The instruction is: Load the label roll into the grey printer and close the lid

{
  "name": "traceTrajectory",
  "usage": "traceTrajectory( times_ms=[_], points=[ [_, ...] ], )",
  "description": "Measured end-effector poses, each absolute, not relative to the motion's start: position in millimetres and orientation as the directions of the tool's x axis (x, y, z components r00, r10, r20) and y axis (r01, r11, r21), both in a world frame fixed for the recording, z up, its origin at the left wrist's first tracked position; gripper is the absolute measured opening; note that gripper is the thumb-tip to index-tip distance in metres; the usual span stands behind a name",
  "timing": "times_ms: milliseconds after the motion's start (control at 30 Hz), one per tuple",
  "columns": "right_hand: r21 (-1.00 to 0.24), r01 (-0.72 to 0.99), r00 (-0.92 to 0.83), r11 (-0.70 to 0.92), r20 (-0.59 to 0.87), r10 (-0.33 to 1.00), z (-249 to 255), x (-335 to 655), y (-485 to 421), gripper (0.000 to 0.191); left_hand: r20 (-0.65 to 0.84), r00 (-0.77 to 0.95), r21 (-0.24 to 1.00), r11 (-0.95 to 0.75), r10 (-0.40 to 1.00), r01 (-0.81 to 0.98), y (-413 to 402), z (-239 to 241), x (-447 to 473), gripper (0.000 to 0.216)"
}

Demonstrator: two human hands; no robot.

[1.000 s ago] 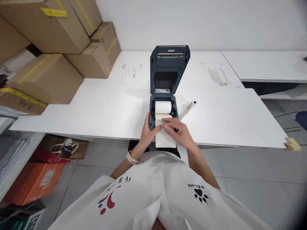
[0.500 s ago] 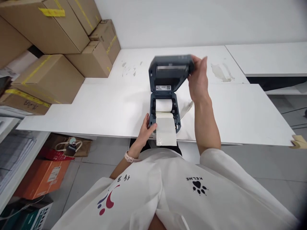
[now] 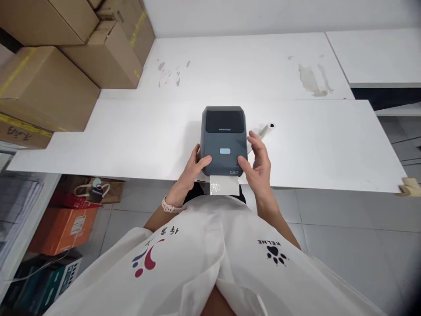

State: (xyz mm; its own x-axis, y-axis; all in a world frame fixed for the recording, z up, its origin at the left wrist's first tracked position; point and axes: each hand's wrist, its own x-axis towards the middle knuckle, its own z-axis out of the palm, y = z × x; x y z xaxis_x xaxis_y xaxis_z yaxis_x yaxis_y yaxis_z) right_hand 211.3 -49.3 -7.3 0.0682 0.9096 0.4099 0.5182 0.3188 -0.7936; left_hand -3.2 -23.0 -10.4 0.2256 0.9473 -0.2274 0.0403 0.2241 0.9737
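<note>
A dark grey label printer [image 3: 225, 141] stands on the white table at its front edge, its lid down. From its front slot a strip of white label paper [image 3: 224, 185] hangs over the edge. My left hand [image 3: 190, 175] grips the printer's left side, thumb on top of the lid and fingers along the side, partly hidden. At the front right corner, my right hand [image 3: 260, 164] rests its thumb on the lid, while its other fingers are spread beside the casing. Behind that hand lies a thin white paper roll [image 3: 269, 126] with a dark hollow core.
Cardboard boxes [image 3: 66, 87] are stacked at the table's left end. The white table [image 3: 158, 145] has stains towards the wall. Below left are an orange box [image 3: 62, 228] and a shelf. Brown padding [image 3: 409, 186] covers the table's front right corner.
The printer's raised lid has come down and now covers the label roll inside. My right hand has moved from the lid's top to the front right corner. The view has shifted slightly.
</note>
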Motion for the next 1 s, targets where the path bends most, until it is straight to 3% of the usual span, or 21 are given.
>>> traceTrajectory(
  times_ms=[133, 367, 567, 633, 767, 1000],
  points=[
    [-0.770, 0.510, -0.038, 0.382, 0.423, 0.905, -12, 211, -49, 0.034, -0.224, 0.246, 0.972, 0.236, 0.943, -0.020, -25, -15, -3, 0.080],
    [-0.655, 0.656, -0.018, 0.375, 0.483, 0.876, -23, 199, -44, 0.045, -0.145, 0.171, 0.988, 0.150, 0.975, -0.018, -23, -25, 1, 0.075],
    [-0.692, 0.601, 0.012, 0.400, 0.508, 0.861, -24, 199, -44, 0.039, -0.253, -0.061, 0.948, 0.260, 0.966, 0.184, -66, -28, -10, 0.054],
    [-0.693, 0.612, 0.020, 0.381, 0.495, 0.869, -24, 199, -44, 0.042, -0.362, 0.061, 0.913, 0.341, 0.930, 0.225, -78, -28, -13, 0.043],
    [-0.646, 0.663, -0.012, 0.379, 0.498, 0.867, -23, 199, -45, 0.040, -0.505, 0.434, 0.863, 0.454, 0.746, 0.224, -77, -17, -12, 0.048],
    [-0.410, 0.826, -0.172, 0.387, 0.472, 0.865, -3, 210, -43, 0.022, -0.423, 0.489, 0.905, 0.378, 0.763, 0.194, -67, -3, -14, 0.050]
  ],
)
